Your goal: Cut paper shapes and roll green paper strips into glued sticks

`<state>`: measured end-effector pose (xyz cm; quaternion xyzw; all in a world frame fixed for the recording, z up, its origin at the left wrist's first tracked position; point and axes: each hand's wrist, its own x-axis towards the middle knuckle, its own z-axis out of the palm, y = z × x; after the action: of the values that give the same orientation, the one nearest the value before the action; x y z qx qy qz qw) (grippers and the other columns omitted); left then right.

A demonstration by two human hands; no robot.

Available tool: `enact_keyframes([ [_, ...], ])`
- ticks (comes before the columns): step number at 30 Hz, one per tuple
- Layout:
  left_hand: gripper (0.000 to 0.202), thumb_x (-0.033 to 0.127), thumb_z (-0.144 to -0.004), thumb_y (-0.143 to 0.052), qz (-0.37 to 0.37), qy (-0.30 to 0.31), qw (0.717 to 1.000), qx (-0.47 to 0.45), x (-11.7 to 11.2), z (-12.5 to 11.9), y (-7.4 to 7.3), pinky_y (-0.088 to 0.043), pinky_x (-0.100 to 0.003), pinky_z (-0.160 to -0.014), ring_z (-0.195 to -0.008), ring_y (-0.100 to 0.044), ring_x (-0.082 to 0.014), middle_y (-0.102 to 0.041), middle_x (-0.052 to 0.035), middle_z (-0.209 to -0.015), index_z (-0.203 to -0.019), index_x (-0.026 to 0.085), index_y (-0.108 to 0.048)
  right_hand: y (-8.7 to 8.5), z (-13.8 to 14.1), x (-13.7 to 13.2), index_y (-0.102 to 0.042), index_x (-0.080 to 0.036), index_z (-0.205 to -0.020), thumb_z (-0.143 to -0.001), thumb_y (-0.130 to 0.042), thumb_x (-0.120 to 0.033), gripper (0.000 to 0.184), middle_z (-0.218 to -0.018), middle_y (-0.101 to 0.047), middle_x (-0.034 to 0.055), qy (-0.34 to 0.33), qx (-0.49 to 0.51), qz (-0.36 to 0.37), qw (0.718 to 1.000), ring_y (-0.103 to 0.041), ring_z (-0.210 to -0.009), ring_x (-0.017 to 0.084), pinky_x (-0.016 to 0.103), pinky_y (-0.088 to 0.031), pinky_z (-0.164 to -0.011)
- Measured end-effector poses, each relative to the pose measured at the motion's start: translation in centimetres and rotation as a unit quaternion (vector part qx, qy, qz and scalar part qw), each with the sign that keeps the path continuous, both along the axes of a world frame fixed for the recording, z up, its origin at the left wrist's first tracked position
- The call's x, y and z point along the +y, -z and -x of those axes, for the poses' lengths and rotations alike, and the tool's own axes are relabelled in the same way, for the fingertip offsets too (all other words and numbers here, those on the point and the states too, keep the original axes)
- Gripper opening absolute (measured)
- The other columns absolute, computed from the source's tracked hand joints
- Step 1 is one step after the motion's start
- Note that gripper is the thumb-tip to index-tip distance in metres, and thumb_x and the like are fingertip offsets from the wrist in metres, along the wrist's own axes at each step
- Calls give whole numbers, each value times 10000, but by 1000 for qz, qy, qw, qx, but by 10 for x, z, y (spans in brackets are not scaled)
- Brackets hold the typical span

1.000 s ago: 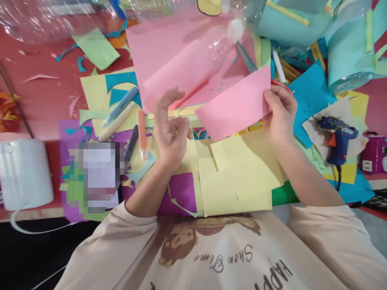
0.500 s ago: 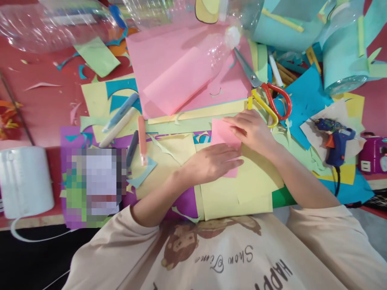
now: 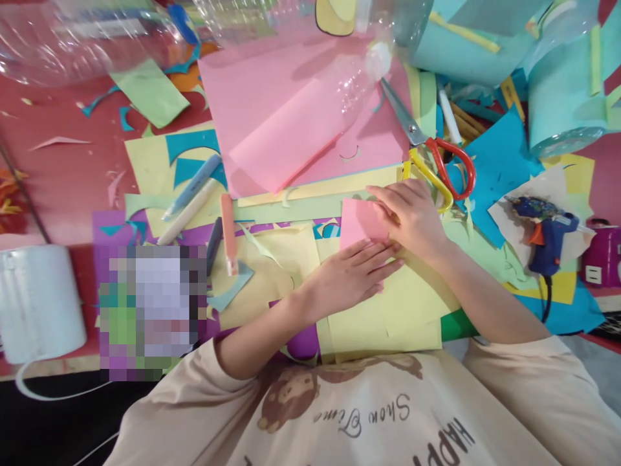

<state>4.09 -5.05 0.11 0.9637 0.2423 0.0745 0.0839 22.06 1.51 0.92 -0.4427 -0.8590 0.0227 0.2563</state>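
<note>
A small folded piece of pink paper (image 3: 359, 221) lies on yellow sheets (image 3: 388, 310) in front of me. My left hand (image 3: 352, 275) rests flat on its lower part, fingers stretched out and pointing right. My right hand (image 3: 412, 217) presses on the paper's right edge with its fingers laid along it. Neither hand lifts the paper; both hold it down against the table.
Red and yellow scissors (image 3: 431, 162) lie just beyond my right hand. A large pink sheet (image 3: 291, 110) and clear plastic bottles (image 3: 87, 39) sit further back. A blue glue gun (image 3: 546, 236) is at the right, markers (image 3: 194, 191) and a white roll (image 3: 39, 301) at the left.
One second ago my right hand held the pink paper up, open. It is now folded small and down on the yellow sheets, both hands pressing it flat.
</note>
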Motion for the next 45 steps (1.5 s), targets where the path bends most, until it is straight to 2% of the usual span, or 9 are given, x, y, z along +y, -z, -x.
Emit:
enact_keyframes([
  [9,502,347,-985,-294,-1,-28,999,21,-4,-1,-4,-261,-332,-1160,-1400,-326,-151,-320,-39,-1532,-1446,148,-314,-21,-13,-1,-547,-247,-1196,-929,-435,-245,290,-976,-690,66,68,127,64,988,-625,-937,221,397,-502,-842],
  [16,457,324,-976,-319,-14,-54,998,-16,-6,-8,-4,-320,-357,-1137,-1298,-476,-193,-535,-96,-1380,-1330,83,-480,-16,-9,-31,-596,-214,-1125,-909,-457,-159,263,-1092,-692,77,-76,85,137,984,-622,-1043,221,411,-510,-919],
  [22,331,305,-951,-396,-17,-65,997,-34,-8,-13,2,-425,-418,-1037,-1105,-615,-245,-709,-91,-1073,-1033,110,-651,-8,0,-41,-602,-162,-1157,-923,-455,-211,281,-1220,-647,101,-102,87,182,974,-536,-1193,229,449,-441,-1037],
  [26,155,126,-885,-492,-32,9,995,-94,-3,-12,0,-514,-364,-890,-911,-672,-193,-725,-61,-911,-887,139,-646,-6,1,-41,-613,-168,-1153,-927,-446,-270,298,-1237,-633,112,-115,83,194,971,-529,-1200,250,493,-447,-1019],
  [30,179,89,-871,-508,-11,59,984,-169,5,-5,-18,-556,-296,-763,-860,-676,-162,-725,-54,-928,-1006,129,-619,-8,-2,-42,-586,-203,-1190,-925,-454,-277,305,-1240,-636,89,-113,124,209,963,-531,-1218,237,494,-435,-1036],
  [34,171,179,-880,-545,33,-28,976,-212,5,25,-48,-551,-341,-892,-973,-661,-172,-721,-44,-1007,-1042,165,-597,-13,-4,-43,-578,-224,-1166,-906,-490,-230,274,-1155,-679,88,-85,177,156,968,-591,-1138,226,469,-478,-984],
  [37,228,114,-842,-570,53,-177,960,-208,1,62,-62,-549,-320,-851,-940,-657,-160,-707,-33,-978,-1049,210,-584,-17,-4,-44,-580,-225,-1131,-899,-503,-204,245,-1094,-698,90,-76,181,127,972,-621,-1075,224,445,-513,-921],
  [42,64,215,-766,-637,-32,-535,844,-26,-5,111,-55,-434,-261,-541,-634,-595,-162,-639,11,-708,-812,227,-594,-18,-2,-48,-570,-246,-1134,-900,-478,-186,259,-1097,-696,72,-81,167,163,969,-623,-1068,216,441,-510,-919],
  [45,174,253,-678,-699,-4,-606,795,22,-5,119,-47,-344,-234,-485,-575,-555,-154,-622,30,-683,-767,228,-551,-16,-3,-48,-568,-247,-1126,-896,-486,-178,254,-1090,-695,66,-80,165,164,969,-620,-1065,212,433,-503,-926],
])
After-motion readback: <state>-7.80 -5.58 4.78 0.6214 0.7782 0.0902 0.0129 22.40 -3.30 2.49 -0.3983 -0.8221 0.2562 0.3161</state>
